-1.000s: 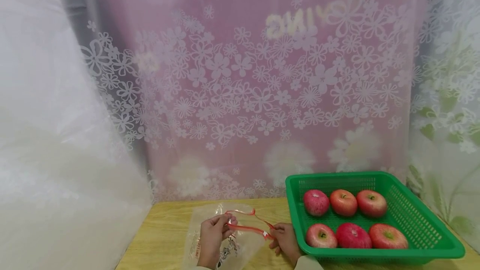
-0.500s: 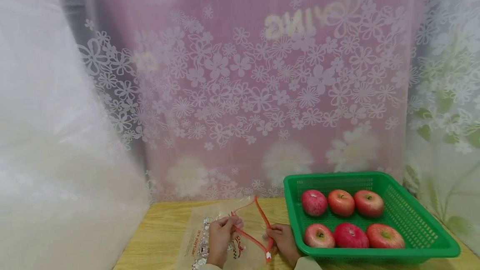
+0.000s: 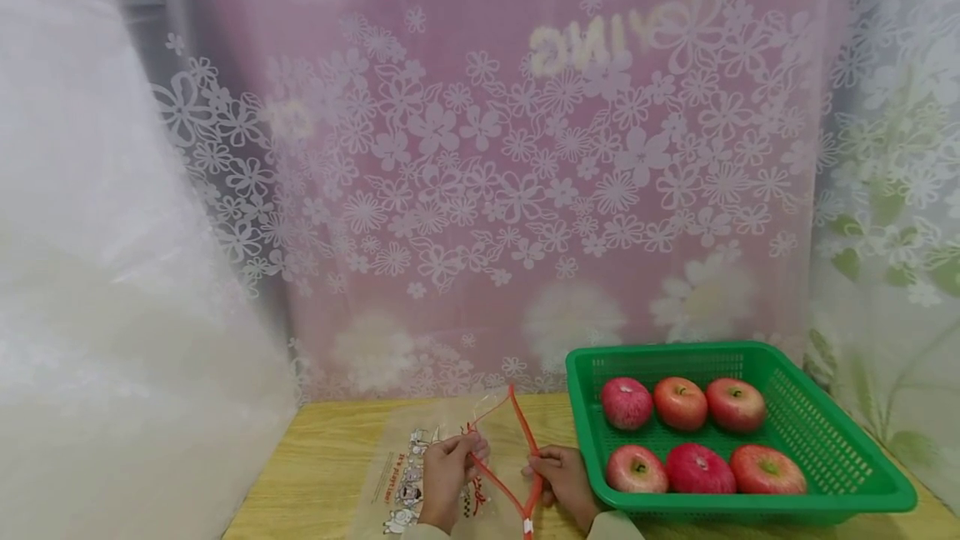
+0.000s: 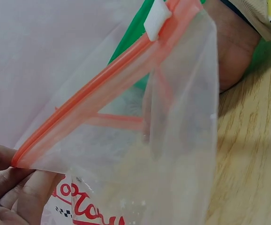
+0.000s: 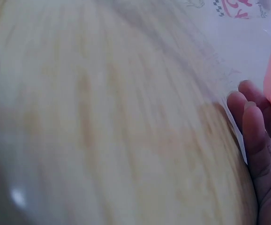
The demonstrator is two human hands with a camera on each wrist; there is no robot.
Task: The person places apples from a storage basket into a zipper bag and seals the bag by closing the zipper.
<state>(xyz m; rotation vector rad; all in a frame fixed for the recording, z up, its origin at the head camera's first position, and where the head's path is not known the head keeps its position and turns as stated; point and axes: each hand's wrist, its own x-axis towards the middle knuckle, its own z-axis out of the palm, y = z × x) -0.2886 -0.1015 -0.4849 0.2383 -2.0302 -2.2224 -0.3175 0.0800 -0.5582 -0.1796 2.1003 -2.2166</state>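
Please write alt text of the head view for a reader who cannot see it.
A person's left hand and right hand hold open the red-edged mouth of a clear plastic bag at a wooden table. To the right, a green basket holds six apples in two rows; a pink flowered curtain hangs behind.

The head view's bottom edge cuts off the bag (image 3: pixel 411 465); the left hand (image 3: pixel 447 473) hides part of its print (image 3: pixel 408 490); the smallest lettering (image 3: pixel 387 477) is illegible. In the right wrist view, the right edge crops the right hand (image 5: pixel 267 145); the table (image 5: pixel 93 117) is blurred.
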